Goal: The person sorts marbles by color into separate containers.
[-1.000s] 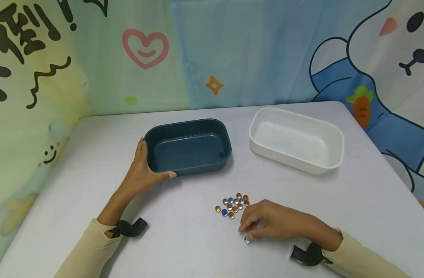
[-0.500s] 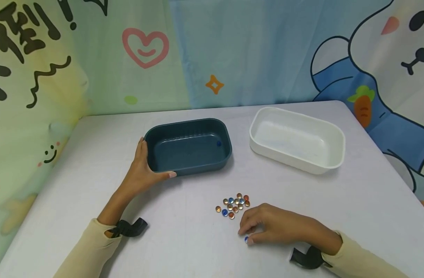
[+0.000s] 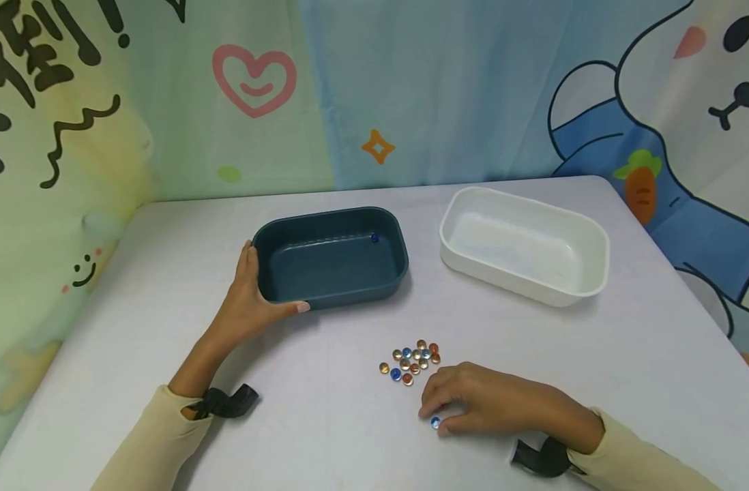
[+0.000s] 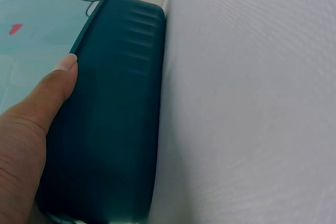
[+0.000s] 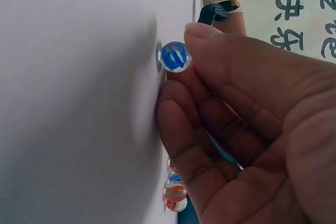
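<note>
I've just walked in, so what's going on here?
A person's left hand holds the near left corner of a dark tray with a blue marble inside. The right hand curls around a blue-and-clear marble on the table. More marbles lie clustered nearby, and a white tray stands on the right.

Soft light brightens the head view, glinting faintly inside the dark tray (image 3: 325,266), while both wrist views look dimmer (a broad shadow dulls the right one's tabletop (image 5: 73,108)).
</note>
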Motion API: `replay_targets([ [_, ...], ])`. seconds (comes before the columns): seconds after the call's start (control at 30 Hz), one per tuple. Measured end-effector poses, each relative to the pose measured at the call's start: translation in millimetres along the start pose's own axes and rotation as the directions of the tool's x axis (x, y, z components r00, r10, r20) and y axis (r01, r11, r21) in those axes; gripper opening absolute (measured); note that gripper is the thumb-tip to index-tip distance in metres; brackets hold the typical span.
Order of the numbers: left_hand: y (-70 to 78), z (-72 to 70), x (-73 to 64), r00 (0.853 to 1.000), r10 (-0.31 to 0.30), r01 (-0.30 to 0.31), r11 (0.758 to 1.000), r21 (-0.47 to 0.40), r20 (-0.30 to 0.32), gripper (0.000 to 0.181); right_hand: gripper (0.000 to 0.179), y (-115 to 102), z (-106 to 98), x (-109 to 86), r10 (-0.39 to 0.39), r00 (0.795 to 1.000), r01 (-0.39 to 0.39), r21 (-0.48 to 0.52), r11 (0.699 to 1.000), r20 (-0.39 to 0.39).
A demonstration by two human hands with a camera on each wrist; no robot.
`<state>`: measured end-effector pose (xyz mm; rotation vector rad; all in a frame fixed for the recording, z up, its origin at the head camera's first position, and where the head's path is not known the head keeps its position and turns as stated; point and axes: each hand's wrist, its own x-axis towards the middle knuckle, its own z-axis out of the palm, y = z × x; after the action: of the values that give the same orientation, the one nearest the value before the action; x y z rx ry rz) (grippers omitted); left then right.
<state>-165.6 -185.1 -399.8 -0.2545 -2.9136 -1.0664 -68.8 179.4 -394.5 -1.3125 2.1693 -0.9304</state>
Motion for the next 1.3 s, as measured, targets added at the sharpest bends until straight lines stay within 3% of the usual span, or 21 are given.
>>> replay_targets([
  [0.3, -0.5, -0.8, 0.3, 1.000, 0.007, -0.007, 1.000, -0.006, -0.002, 0.127, 0.020, 0.7, 0.4, 1.3, 0.000, 1.000, 0.000, 0.004, 1.000, 0.011],
  [0.93, -0.8, -1.2, -0.9, 1.000, 0.003, -0.003, 1.000, -0.021, 0.002, 0.126, 0.013, 0.9, 2.8, 5.2, 0.019, 0.999, -0.017, 0.042, 0.999, -0.046],
  [1.3, -0.7, -0.8, -1.4, 1.000, -0.006, 0.006, 1.000, -0.016, 0.004, 0.126, 0.013, 5.6, 1.1, 4.9, -0.046, 0.991, 0.048, 0.017, 0.999, -0.123],
])
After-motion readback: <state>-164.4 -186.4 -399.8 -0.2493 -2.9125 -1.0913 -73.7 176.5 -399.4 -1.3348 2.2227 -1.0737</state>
